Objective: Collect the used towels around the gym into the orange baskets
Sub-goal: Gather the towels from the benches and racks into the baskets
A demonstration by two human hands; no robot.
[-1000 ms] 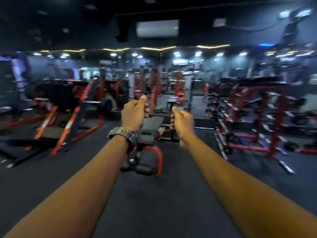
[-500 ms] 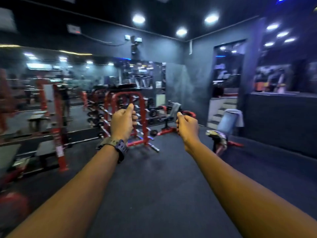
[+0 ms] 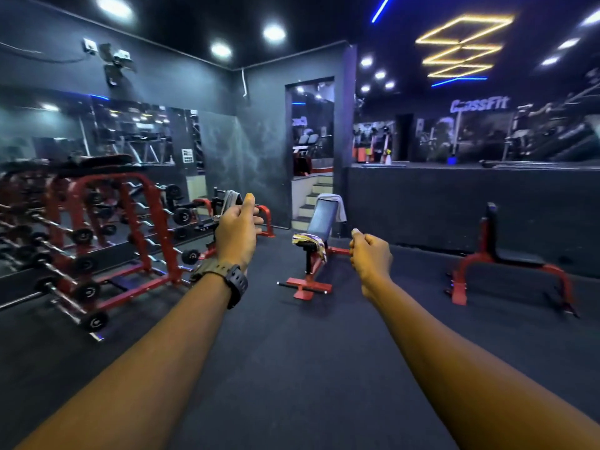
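left hand (image 3: 238,233): raised mid-frame, grip clenched with thumb up, nothing in it. A watch (image 3: 232,280) sits on the wrist.
right hand (image 3: 370,254): raised lower right of centre, grip curled shut, empty. Both free for a pickup.
pale towel (image 3: 336,204): draped over the top of the incline bench (image 3: 319,219) backrest, far centre by the stairs (image 3: 311,199). Looks left there after use.
patterned towel (image 3: 308,243): bunched on the same bench's seat, hanging over its edge.
grey towel (image 3: 229,201): hangs off the far-left bench, partly hidden behind the left hand.
orange baskets: none clearly in view; a far orange shape by the doorway is too small to tell.
open room: bare dark floor (image 3: 292,352) runs straight to the incline bench.
edges: dumbbell rack (image 3: 107,235) lines the left, handles sticking out. Low red bench (image 3: 509,264) at right, well apart. Bench foot bar juts toward the near side; likely trip point.
next: probably go forward and take the two centre towels first.
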